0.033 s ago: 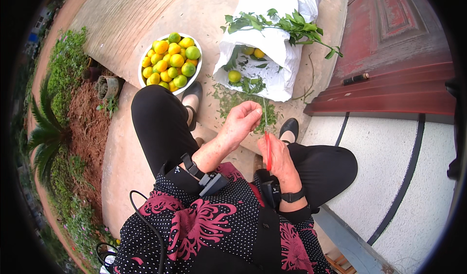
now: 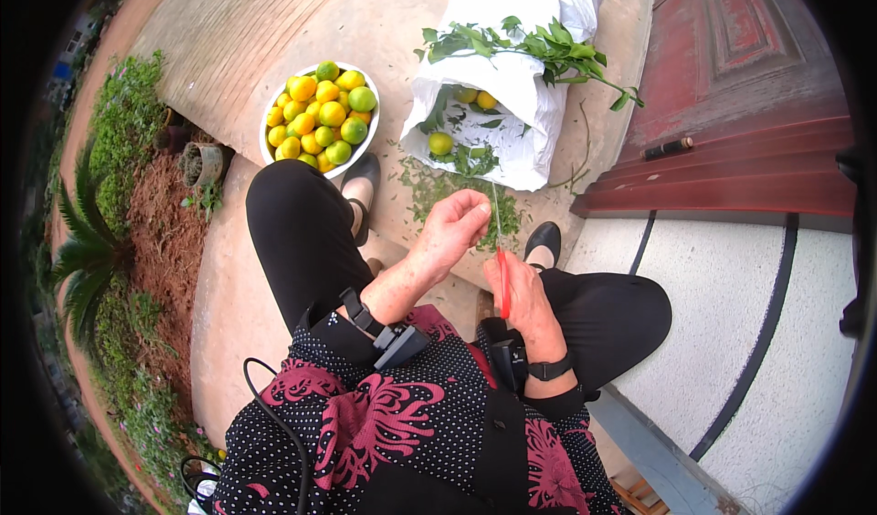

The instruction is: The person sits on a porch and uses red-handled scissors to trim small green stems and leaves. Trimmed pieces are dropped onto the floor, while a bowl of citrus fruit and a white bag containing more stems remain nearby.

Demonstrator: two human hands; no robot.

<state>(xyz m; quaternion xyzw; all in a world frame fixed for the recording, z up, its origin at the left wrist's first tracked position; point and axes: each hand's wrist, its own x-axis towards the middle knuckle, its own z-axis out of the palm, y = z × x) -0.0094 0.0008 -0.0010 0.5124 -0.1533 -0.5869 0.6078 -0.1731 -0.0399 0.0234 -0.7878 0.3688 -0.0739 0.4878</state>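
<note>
My right hand [image 2: 519,291] is closed on red-handled scissors [image 2: 504,291], whose long metal blades point up toward the white sack. My left hand [image 2: 454,227] is pinched just left of the blades; what is between the fingertips I cannot make out. The open white sack [image 2: 539,145] lies above my hands, with a few citrus fruits [image 2: 440,144] and leaves inside and a leafy branch [image 2: 575,53] across it. To its left a round white bowl [image 2: 270,104] is piled with yellow and green citrus fruits [image 2: 332,113]. Small leaf pieces [image 2: 434,191] are scattered under the hands.
My knees [image 2: 621,323] and shoes [image 2: 544,245] frame the work spot on a concrete step [image 2: 228,268]. On the right are a worn red door [image 2: 731,58], its sill and a small dark cylinder [image 2: 667,148]. Plants, soil and pots [image 2: 206,163] line the left.
</note>
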